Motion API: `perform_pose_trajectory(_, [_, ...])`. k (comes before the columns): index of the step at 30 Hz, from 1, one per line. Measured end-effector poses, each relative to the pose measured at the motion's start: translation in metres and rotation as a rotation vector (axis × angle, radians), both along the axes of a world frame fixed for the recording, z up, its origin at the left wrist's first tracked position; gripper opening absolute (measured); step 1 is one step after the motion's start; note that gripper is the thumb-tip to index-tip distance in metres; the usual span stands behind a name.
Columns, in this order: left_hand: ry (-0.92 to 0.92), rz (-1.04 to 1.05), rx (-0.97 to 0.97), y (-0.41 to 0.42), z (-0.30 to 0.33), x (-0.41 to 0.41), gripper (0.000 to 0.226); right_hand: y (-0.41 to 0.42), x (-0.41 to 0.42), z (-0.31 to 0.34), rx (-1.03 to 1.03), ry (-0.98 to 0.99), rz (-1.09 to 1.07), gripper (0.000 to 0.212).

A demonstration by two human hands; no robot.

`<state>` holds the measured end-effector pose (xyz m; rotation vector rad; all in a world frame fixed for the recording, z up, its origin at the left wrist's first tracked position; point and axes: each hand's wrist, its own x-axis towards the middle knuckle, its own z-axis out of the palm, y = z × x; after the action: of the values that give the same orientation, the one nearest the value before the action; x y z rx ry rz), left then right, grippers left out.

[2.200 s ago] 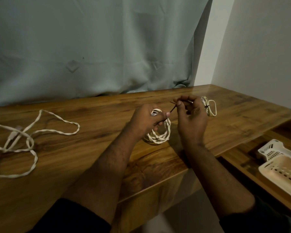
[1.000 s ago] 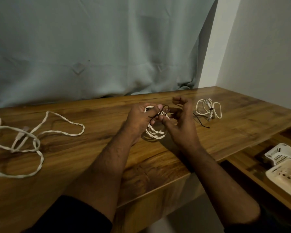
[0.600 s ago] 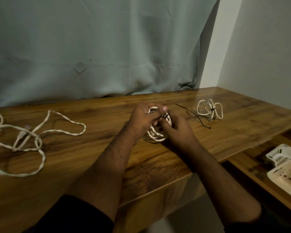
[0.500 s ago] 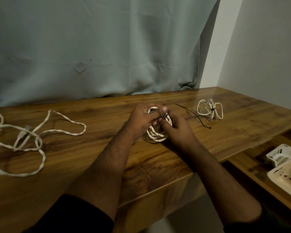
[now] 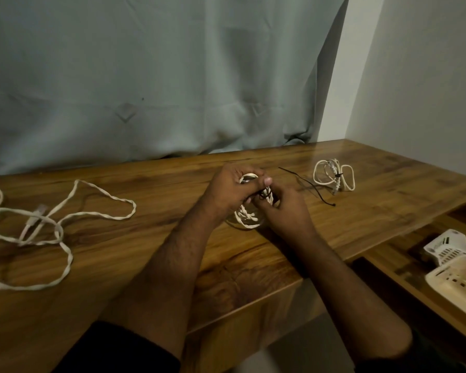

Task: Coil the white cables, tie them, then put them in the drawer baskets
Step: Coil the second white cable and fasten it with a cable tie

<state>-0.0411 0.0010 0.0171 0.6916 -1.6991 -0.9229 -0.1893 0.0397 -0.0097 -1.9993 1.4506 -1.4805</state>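
Background: pale grey-green curtain (image 5: 145, 76) fills the upper left and centre of the frame; a plain wall (image 5: 420, 76) stands at the upper right.
Desk: wooden desk (image 5: 119, 265) runs across the middle of the frame, from the left edge to the right edge.
Coil: a white twisted cable, wound into a small coil (image 5: 246, 218), sits at the centre of the frame, between both hands and low over the desk; whether it touches the wood I cannot tell.
Left hand: left hand (image 5: 230, 191) grasps the top of the coil, fingers curled round the loops, thumb pointing to the right.
Right hand: right hand (image 5: 285, 211) has its fingertips bent in at the right side of the coil, where it pinches a thin black tie (image 5: 264, 195) that crosses the loops.
Spare tie: a second black tie (image 5: 307, 184) lies on the desk just right of the hands.
Tied cable: one cable (image 5: 334, 177) already bound in the middle by a dark tie lies right of centre, beside the spare tie.
Loose cable: a long cable (image 5: 65, 211), not coiled, spreads over the left part of the desk, with a connector near the left edge.
Drawer: open drawer (image 5: 388, 265) at the lower right of the frame.
Baskets: two white slotted baskets (image 5: 455, 281) stand in the drawer, at the right edge.
Sleeves: dark sleeves (image 5: 119, 351) show at the bottom of the frame.
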Motion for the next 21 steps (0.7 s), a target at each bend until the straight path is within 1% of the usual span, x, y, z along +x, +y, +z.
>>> perform_pose_trajectory(3, [-0.028, -0.009, -0.016, -0.002, -0.002, -0.001, 0.015, -0.004, 0.0, -0.002, 0.014, -0.011, -0.041, 0.014])
perform_pose_trajectory(5, [-0.025, 0.002, -0.017, -0.001, -0.002, -0.003, 0.016, -0.005, -0.001, -0.004, 0.068, -0.108, 0.009, 0.013])
perform_pose_trajectory(8, [-0.024, 0.007, -0.012, 0.0, -0.001, -0.004, 0.018, -0.005, -0.002, -0.005, 0.093, -0.304, 0.154, 0.013])
perform_pose_trajectory(9, [-0.021, -0.004, -0.009, 0.0, -0.001, -0.004, 0.018, -0.004, -0.001, -0.005, 0.097, -0.371, 0.223, 0.016])
perform_pose_trajectory(11, [-0.007, -0.006, -0.014, 0.0, -0.001, -0.003, 0.017, 0.002, 0.004, -0.001, 0.092, -0.422, 0.335, 0.027])
perform_pose_trajectory(12, [0.009, 0.01, -0.016, 0.0, -0.001, -0.001, 0.014, 0.004, 0.005, 0.002, 0.091, -0.455, 0.381, 0.035])
perform_pose_trajectory(13, [0.027, 0.03, -0.015, -0.001, -0.001, 0.001, 0.011, 0.005, 0.006, 0.005, 0.1, -0.53, 0.391, 0.04])
perform_pose_trajectory(14, [0.041, 0.045, -0.016, -0.002, -0.001, 0.002, 0.009, 0.007, 0.005, 0.008, 0.109, -0.606, 0.36, 0.041])
perform_pose_trajectory(15, [0.046, 0.054, -0.016, -0.003, -0.001, 0.003, 0.009, 0.009, 0.004, 0.011, 0.081, -0.637, 0.299, 0.038])
perform_pose_trajectory(16, [0.04, 0.059, -0.015, -0.003, -0.002, 0.003, 0.012, 0.008, 0.0, 0.012, 0.027, -0.615, 0.212, 0.032])
perform_pose_trajectory(18, [0.007, 0.063, -0.014, -0.001, -0.002, 0.0, 0.02, 0.005, -0.006, 0.011, -0.099, -0.494, 0.093, 0.021])
perform_pose_trajectory(21, [-0.047, 0.05, -0.004, 0.0, -0.002, -0.003, 0.024, 0.003, -0.011, 0.009, -0.133, -0.435, 0.05, 0.023])
